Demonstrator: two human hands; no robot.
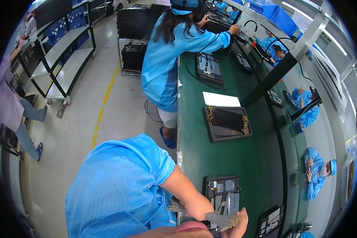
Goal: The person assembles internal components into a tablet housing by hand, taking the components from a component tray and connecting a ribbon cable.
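Observation:
My left hand (pixel 199 207) is closed round the middle of a bundle of thin grey cables (pixel 218 219), whose gold-coloured ends fan out toward the right. At those ends my right hand (pixel 238 227) curls its fingers and thumb against the tips; part of it is cut off by the lower edge. The bundle's other end sticks out on the near side of my left hand. Under and beyond both hands, an opened tablet-like device (pixel 226 186) lies on the green bench (pixel 194 158), its inner boards and black battery parts showing.
Farther up the bench lie a black tray (pixel 214 135) with gold-tipped cables, a white sheet (pixel 221 99) and another opened device (pixel 209 68). A co-worker in blue (pixel 162 71) stands at the bench. Another opened device (pixel 270 222) lies on the far side. Left stands a shelf cart (pixel 63 71).

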